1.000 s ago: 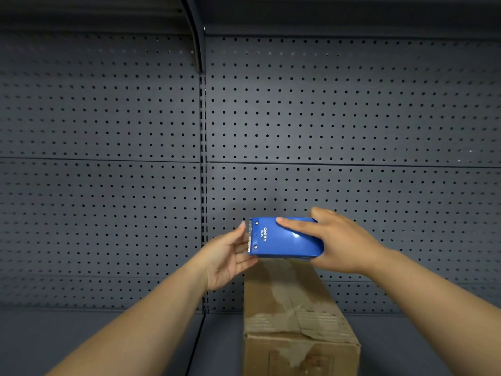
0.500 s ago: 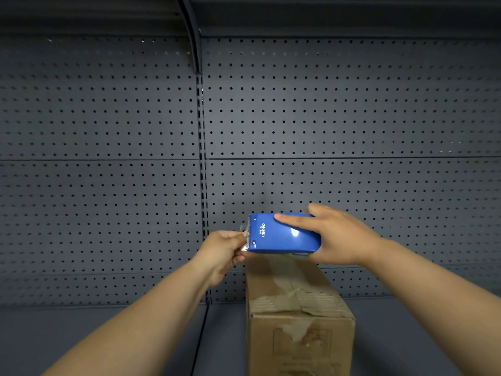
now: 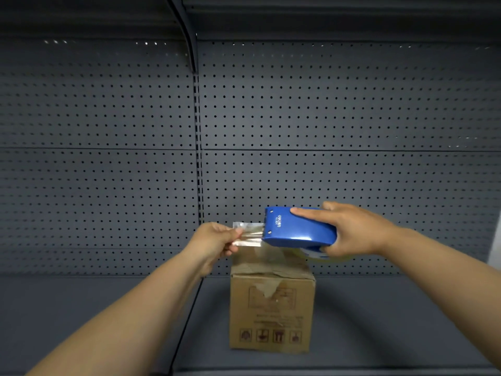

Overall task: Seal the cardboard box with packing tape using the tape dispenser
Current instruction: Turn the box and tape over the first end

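A brown cardboard box (image 3: 272,310) stands on the grey shelf, its top flaps closed and covered with old torn tape. Above its top, my right hand (image 3: 352,230) grips a blue tape dispenser (image 3: 296,226) held level, cutter end to the left. A short strip of clear tape (image 3: 249,234) stretches out of that end. My left hand (image 3: 214,241) pinches the free end of the strip between thumb and fingers, just left of the box's top edge.
A grey shelf board (image 3: 379,321) carries the box. Behind it rises a dark pegboard wall (image 3: 325,118) with a slotted upright post (image 3: 199,169). Another shelf overhangs at the top.
My left hand closed on the tape end and drew a short strip leftward out of the dispenser. The view pulled back and down, so the box's front face now shows.
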